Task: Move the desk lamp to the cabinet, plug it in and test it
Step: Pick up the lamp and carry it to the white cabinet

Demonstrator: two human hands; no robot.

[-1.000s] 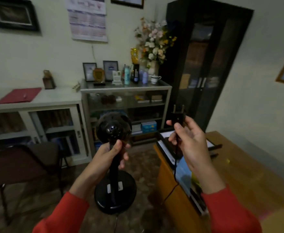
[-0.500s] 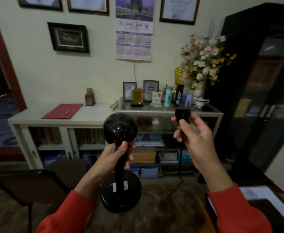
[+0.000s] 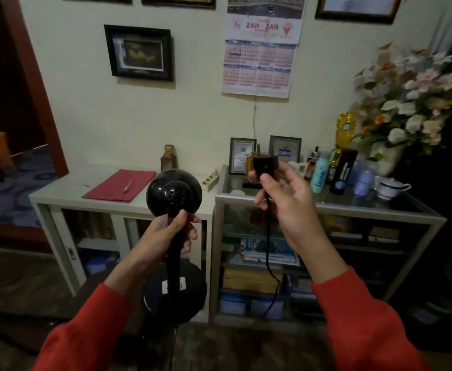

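A black desk lamp (image 3: 174, 195) with a round head and a round base hangs in the air in front of me. My left hand (image 3: 165, 234) grips its stem just under the head. My right hand (image 3: 286, 202) holds the lamp's black plug (image 3: 265, 164) upright, prongs up, and the cord (image 3: 269, 250) drops from it toward the floor. Straight ahead stands a low white cabinet (image 3: 58, 194) against the wall, with a red folder (image 3: 120, 184) and a pen on its top. The lamp is unlit.
Right of the white cabinet is a glass-topped shelf unit (image 3: 423, 212) crowded with frames, bottles, a cup and a flower vase (image 3: 407, 108). A calendar (image 3: 259, 57) and a thin wire hang on the wall. A dark chair (image 3: 32, 322) is low left. A doorway opens far left.
The view has swung left and drawn closer to the white cabinet and the shelf unit; the wooden desk and the dark tall cabinet have left the frame. Both hands keep their grip.
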